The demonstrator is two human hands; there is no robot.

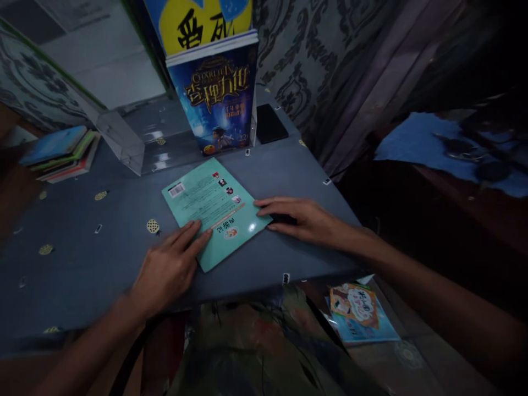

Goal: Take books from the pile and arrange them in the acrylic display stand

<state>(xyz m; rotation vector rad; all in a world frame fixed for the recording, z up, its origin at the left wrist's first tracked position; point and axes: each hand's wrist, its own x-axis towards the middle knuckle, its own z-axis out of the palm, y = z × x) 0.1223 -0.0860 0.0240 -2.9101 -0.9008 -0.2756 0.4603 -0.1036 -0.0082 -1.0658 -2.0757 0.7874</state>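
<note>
Several books (pixel 220 104) already stood upright; 1 teal book (pixel 198 195) still lay flat. Your left hand (pixel 167 269) rested loosely on it; your right hand (pixel 305 218) touched its edge, grip unclear.

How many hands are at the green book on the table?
2. The left hand rests on the left side of the green book; the right hand is at its right corner.

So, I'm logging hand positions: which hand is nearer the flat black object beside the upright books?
Right. The right hand touches the green book in front of the flat black object; the left hand rests on the book's left side, farther away.
</note>
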